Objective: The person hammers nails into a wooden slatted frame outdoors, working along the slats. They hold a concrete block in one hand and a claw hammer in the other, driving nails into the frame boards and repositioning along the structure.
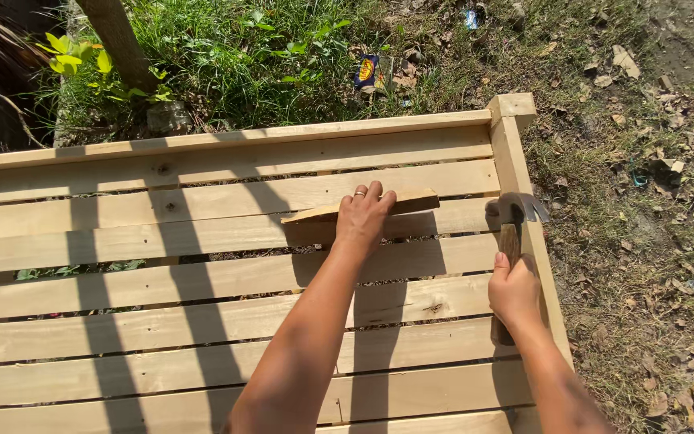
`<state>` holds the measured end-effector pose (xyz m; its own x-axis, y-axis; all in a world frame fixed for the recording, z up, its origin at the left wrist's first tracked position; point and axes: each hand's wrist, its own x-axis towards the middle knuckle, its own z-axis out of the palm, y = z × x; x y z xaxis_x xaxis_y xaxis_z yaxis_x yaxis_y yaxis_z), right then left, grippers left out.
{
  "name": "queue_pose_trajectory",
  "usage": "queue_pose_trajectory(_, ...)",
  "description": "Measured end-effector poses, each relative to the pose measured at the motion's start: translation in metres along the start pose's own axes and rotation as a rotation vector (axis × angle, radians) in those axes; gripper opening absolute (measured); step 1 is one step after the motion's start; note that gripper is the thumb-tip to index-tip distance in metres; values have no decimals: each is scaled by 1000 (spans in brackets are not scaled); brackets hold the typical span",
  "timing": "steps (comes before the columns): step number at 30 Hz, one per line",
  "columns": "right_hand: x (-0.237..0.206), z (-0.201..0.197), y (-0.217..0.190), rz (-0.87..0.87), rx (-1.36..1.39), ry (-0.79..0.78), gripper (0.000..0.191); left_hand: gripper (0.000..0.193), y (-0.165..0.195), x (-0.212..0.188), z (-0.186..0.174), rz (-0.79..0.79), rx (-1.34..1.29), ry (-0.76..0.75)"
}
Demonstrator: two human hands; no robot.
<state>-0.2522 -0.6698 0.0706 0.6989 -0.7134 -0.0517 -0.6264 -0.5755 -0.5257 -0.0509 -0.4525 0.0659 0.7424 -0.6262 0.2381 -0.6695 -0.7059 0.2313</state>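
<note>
The right hand (514,291) gripped a claw hammer (512,233) low on its handle near the slatted frame's (202,321) right edge. Beyond, the left hand (363,215) pressed a short board (363,210) flat across the slats; for a clean strike, fingers should probably stay clear of the hammer head.

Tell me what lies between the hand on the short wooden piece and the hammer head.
In the head view, between the left hand and the hammer head lies only the right end of the short wooden piece, then bare slats.
</note>
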Motion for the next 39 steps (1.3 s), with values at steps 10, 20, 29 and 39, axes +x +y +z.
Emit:
queue_pose_trajectory(10,-19,3,-12,229,381,-236,48,26,-89,-103,-124,-427,-1021,303)
queue_pose_trajectory(20,-75,35,-64,160,551,-670,41,59,-86,-184,-91,-440,-1278,711)
queue_pose_trajectory(29,-100,-91,-144,-349,849,-750,36,59,-59,-175,-64,-693,-1138,571)
queue_pose_trajectory(39,-125,-122,-209,-499,416,-876,28,62,-53,-170,-70,-598,-793,658)
